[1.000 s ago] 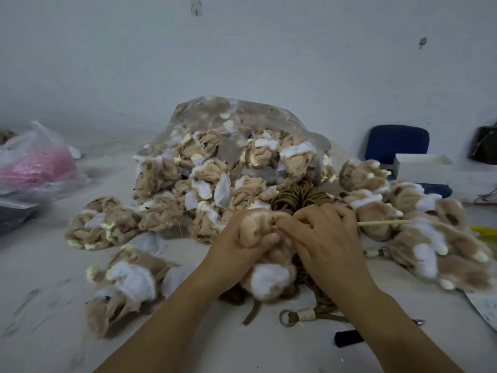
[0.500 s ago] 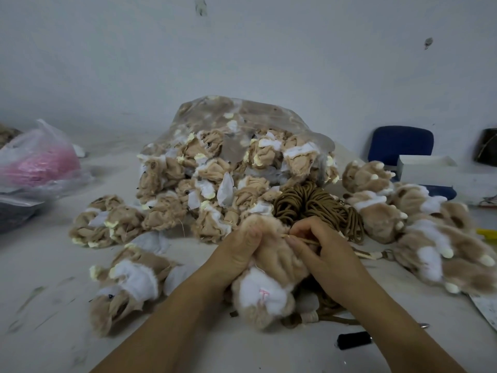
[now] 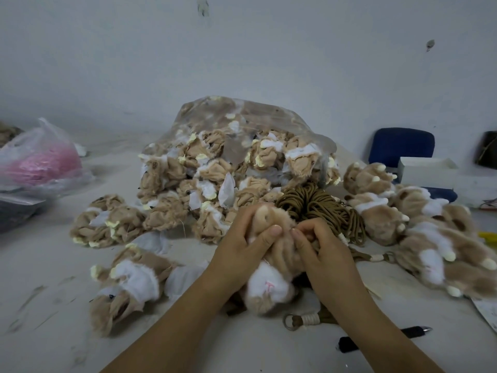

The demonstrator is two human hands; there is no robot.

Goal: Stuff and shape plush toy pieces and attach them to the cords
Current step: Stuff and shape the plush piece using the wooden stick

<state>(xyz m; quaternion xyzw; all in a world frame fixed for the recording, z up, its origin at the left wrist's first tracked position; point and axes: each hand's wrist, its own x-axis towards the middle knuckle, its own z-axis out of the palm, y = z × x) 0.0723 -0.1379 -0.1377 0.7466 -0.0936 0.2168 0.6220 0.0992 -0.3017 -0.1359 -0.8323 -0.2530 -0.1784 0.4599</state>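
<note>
Two-handed grip: left hand (image 3: 242, 254), right hand (image 3: 325, 255) squeeze tan plush piece (image 3: 266, 290); white end patch, pink mark.

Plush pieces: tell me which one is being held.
The tan plush piece with a pink mark on its white patch, gripped between the left hand and right hand; the others lie untouched.

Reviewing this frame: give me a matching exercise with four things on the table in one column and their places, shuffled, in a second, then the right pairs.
Things
1. plush piece
2. brown cord bundle
3. pink-filled bag
4. black pen

Places
A. far left of the table
B. gripped by the left hand and right hand
C. near right, at the table's front edge
D. just behind the hands

Pairs: 1-B, 2-D, 3-A, 4-C
</note>
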